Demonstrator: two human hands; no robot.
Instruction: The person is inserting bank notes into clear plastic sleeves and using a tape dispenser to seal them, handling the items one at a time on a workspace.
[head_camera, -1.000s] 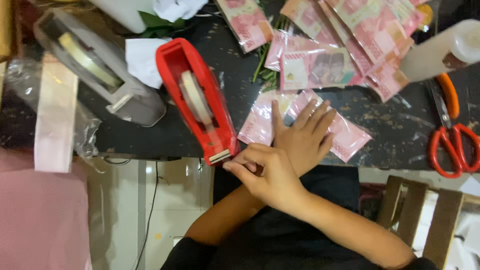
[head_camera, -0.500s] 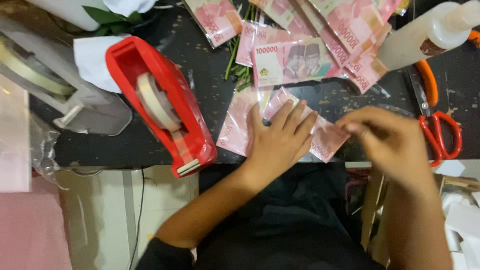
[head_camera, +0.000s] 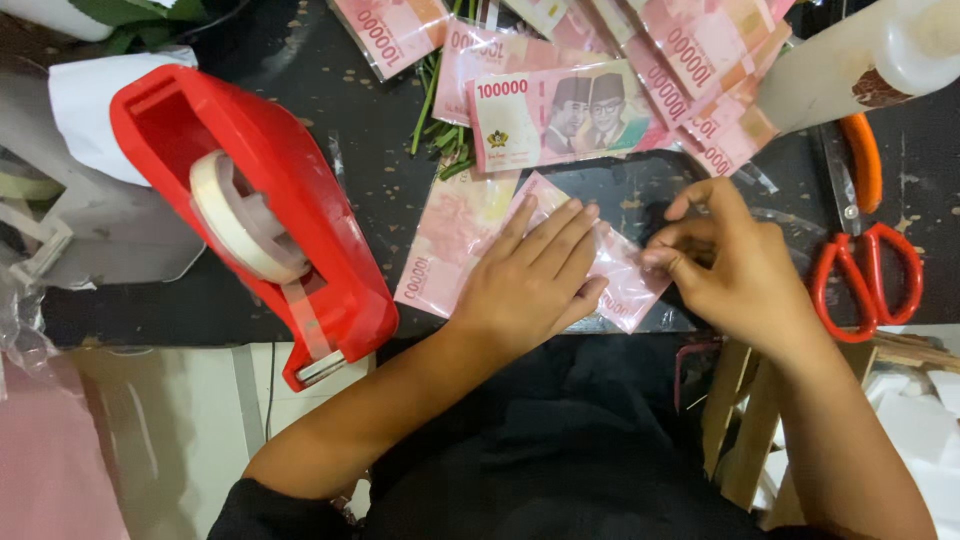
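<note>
Pressing flat, my left hand (head_camera: 535, 280) holds the pink banknote (head_camera: 455, 240) on the tabletop (head_camera: 380, 130). My right hand (head_camera: 735, 265) pinches its wrapped corner beside the red tape dispenser (head_camera: 250, 210).

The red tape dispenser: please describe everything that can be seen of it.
The red tape dispenser looks like glossy plastic, long and rounded, and lies on the dark table slanting from upper left to lower right. A roll of pale tape sits in its middle, and a strip runs down to the cutter end, which sticks out past the table edge. Neither hand touches it; the left hand is the nearer one. A grey dispenser lies beside it.
</note>
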